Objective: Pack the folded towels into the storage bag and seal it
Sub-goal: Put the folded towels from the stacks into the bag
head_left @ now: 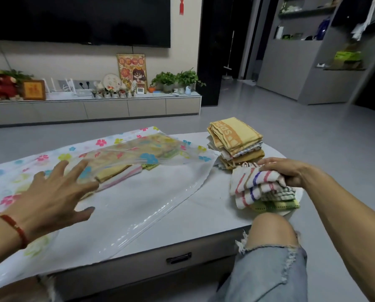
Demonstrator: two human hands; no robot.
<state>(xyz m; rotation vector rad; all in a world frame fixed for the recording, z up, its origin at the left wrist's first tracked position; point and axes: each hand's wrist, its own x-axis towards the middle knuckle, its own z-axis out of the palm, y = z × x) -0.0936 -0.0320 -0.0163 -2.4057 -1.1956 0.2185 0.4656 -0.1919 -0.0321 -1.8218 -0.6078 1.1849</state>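
Both hands work over the pale grey desk (214, 216). Left hand (51, 197), at about eight o'clock in the view, has its fingers spread wide and straight above the storage bag, holding nothing; whether the fingertips touch the plastic cannot be told. Right hand (291, 171), at about four o'clock, curls its fingers over a small bundle of folded striped towels (258, 188) and grips it from the top.

Largest of the task's things is the clear plastic storage bag with coloured flower prints (121, 192), lying flat across the desk from nine o'clock toward the centre, its open mouth facing the person. Folded towels inside the bag (121, 168), yellow, pink-striped and green, sit toward its far half. At about two o'clock stands a stack of folded yellow and checked towels (236, 142), just beyond the gripped bundle and beside the bag's right edge. Under the bundle lie a green-checked cloth and a yellow-green one (276, 205), near the desk's right edge.

A thin red bracelet (14, 227) circles the left wrist.
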